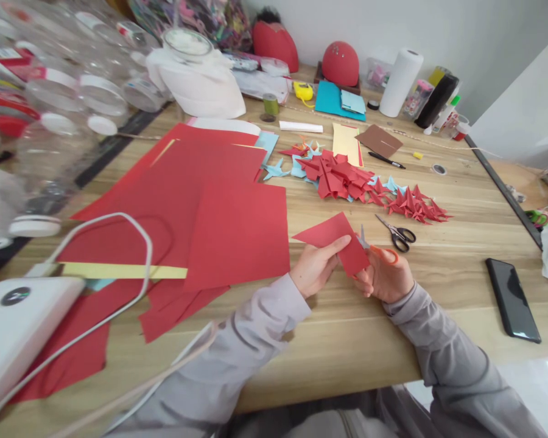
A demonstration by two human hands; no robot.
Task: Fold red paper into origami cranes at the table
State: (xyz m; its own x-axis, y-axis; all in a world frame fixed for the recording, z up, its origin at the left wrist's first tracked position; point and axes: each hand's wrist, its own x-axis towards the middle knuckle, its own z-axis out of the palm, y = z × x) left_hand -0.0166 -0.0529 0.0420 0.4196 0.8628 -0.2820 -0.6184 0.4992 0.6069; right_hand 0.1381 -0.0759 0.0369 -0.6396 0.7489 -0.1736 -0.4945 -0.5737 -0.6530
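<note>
My left hand [317, 267] pinches a small piece of red paper [331, 231], thumb on top, above the front part of the wooden table. In my right hand [390, 277] are orange-handled scissors [383, 254], their blades at the right edge of the paper. Whether the blades are biting into it I cannot tell. Just beyond my right hand lies a second pair of scissors [396, 233] with black handles. Folded red paper stars [413, 204] and larger folded red pieces [335, 175] are heaped behind it, with light blue ones [276, 170] among them.
Large red sheets [237, 237] cover the table's left side, near a white charger box [27, 334] with a looping cable [148, 243]. A black phone [512, 300] lies at right. Plastic bottles [50, 158] crowd the far left. A pen [386, 160] and brown paper [379, 141] lie farther back.
</note>
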